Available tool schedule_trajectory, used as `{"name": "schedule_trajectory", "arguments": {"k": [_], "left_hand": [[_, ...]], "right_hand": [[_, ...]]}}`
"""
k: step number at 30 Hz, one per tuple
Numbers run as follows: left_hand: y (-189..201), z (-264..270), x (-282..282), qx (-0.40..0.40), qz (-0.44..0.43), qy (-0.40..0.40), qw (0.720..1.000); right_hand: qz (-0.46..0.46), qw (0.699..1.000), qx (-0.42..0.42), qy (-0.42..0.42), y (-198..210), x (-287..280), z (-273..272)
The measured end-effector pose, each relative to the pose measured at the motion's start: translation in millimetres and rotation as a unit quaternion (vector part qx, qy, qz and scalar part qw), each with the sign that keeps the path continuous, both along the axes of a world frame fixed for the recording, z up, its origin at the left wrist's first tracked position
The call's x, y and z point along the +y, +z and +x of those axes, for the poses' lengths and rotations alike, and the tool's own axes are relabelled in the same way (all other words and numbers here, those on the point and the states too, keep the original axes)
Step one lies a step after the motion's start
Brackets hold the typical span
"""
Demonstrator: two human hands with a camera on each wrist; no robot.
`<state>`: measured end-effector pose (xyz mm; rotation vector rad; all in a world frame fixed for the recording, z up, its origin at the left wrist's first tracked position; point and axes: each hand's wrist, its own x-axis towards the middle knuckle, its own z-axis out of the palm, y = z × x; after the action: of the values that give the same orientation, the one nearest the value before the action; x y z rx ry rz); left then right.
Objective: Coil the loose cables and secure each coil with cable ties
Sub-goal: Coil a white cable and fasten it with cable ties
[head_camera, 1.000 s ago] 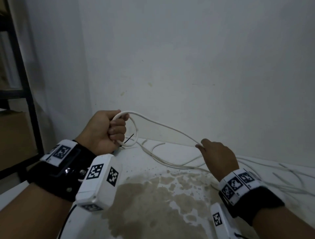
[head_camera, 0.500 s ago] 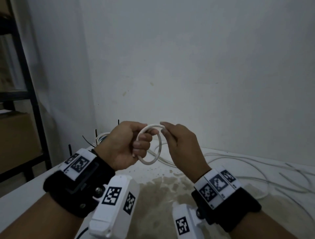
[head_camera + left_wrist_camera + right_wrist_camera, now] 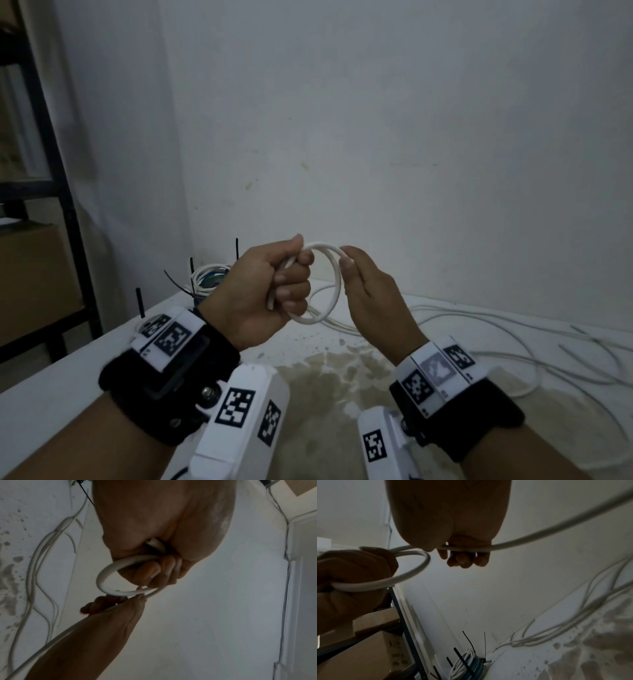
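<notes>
While the left hand [image 3: 274, 291] clenches a white cable [image 3: 334, 274] loop at centre frame, the right hand [image 3: 373, 301] pinches the loop's right side, fingers nearly straight. Only the right wrist view shows the tied coils [image 3: 467, 664] with black cable ties [image 3: 462, 658] clearly, lower centre, beyond the fingers.

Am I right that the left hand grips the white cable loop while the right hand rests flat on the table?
Not quite: the right hand is raised off the table, feeding cable onto the loop, as the head view shows. The left hand does grip the loop.
</notes>
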<state>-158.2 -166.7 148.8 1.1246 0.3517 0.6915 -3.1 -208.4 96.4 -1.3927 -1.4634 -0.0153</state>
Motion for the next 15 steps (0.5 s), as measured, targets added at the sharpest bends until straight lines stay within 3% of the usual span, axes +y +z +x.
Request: {"name": "schedule_trajectory", "arguments": {"k": [5, 11, 15], "left_hand": [[-2.0, 1.9, 0.5, 0.011, 0.028, 0.023, 0.999], [-8.8, 16.3, -8.9, -0.044, 0.008, 0.065, 0.997], [-2.0, 17.1, -8.4, -0.113, -0.023, 0.058, 0.992]], "right_hand": [[0.067, 0.997, 0.047, 0.014, 6.6, -5.5, -3.8], [0.022, 0.996, 0.082, 0.04, 14.3, -5.0, -4.3], [0.008, 0.999, 0.045, -0.02, 3.2, -10.4, 2.0]]}}
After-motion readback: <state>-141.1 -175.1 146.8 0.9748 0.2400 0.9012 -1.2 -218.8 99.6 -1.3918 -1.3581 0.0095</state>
